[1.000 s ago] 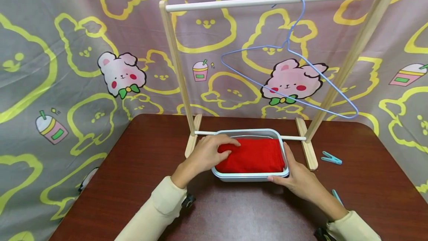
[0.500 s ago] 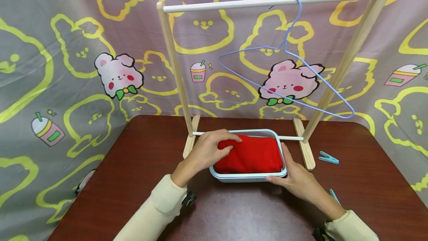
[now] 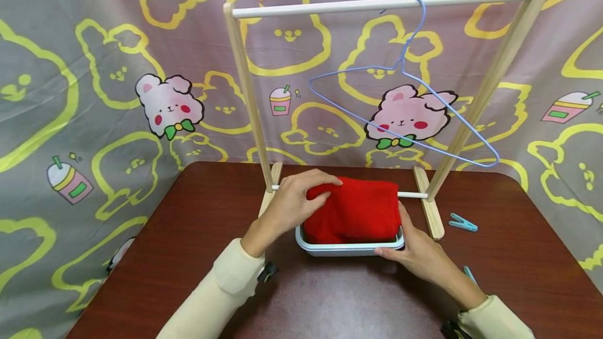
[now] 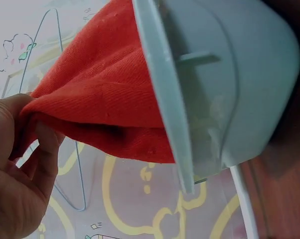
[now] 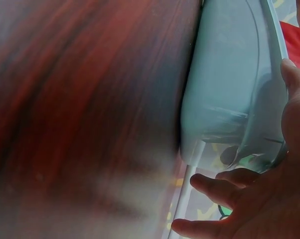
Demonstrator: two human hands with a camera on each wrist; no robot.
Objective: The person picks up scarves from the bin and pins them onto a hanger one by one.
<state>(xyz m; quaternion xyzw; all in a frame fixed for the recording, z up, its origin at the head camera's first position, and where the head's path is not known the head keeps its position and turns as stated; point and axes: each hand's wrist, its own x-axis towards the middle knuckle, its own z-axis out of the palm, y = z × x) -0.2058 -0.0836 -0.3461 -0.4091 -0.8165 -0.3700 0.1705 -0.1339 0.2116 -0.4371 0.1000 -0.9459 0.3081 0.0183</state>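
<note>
left hand (image 3: 299,198) pinches the red cloth (image 3: 363,211) near its left end — cloth runs off rightward, long side across, poking up out of the tub (image 3: 348,248). right hand (image 3: 421,247) — thumb on the rim, fingers loosely spread.

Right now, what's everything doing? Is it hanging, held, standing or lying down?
Red cloth: partly out of the tub.
Tub: upright, open-topped.
Left hand: pinching the red cloth.
Right hand: touching the tub.
Hanger: hanging bare from the rack.
Rack: standing.
Farther clothespin: lying on the table.
Nearer clothespin: partly hidden by the right arm.
</note>
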